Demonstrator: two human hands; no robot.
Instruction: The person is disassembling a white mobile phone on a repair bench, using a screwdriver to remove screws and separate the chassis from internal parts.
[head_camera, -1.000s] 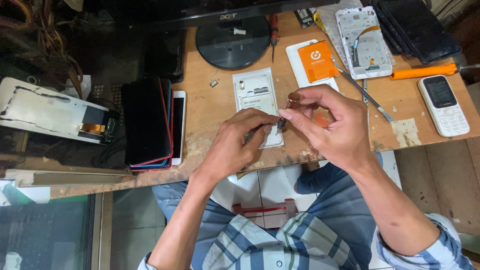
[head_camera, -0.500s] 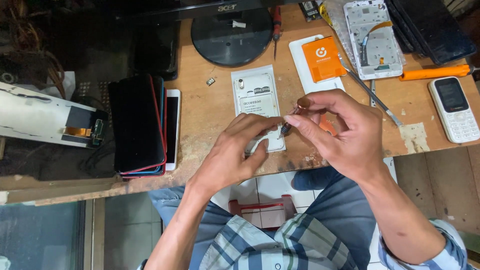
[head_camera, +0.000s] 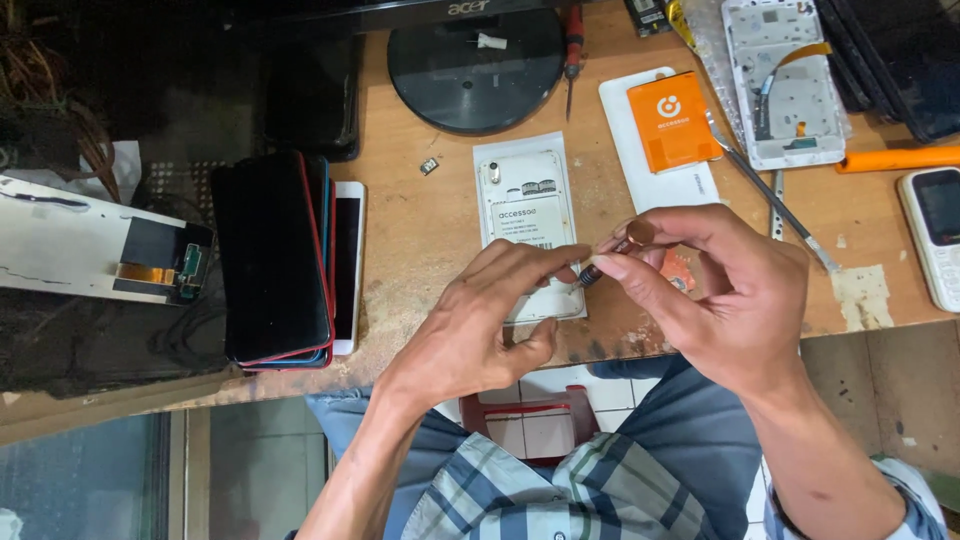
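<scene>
1. Clearly, the small part (head_camera: 588, 275) pinched between the two hands could slip: it is tiny, dark and held only at the fingertips, above the near edge of the tabletop (head_camera: 420, 235). A drop would likely send it past the edge to the floor.
2. It hangs just over the white phone back (head_camera: 525, 225) in its clear sleeve, so a slip could also land it there.
3. Left hand (head_camera: 475, 330): fingers (head_camera: 545, 262) nearly closed, tips drawn together on the part's left end.
4. Right hand (head_camera: 735, 300): thumb and forefinger closed, gripping the part's right end along with a small round brownish piece (head_camera: 638, 233); the other fingers curl loosely.
5. The stack of phones (head_camera: 275, 260) lies well apart to the left, the tweezers (head_camera: 775, 205) to the right, untouched.
</scene>
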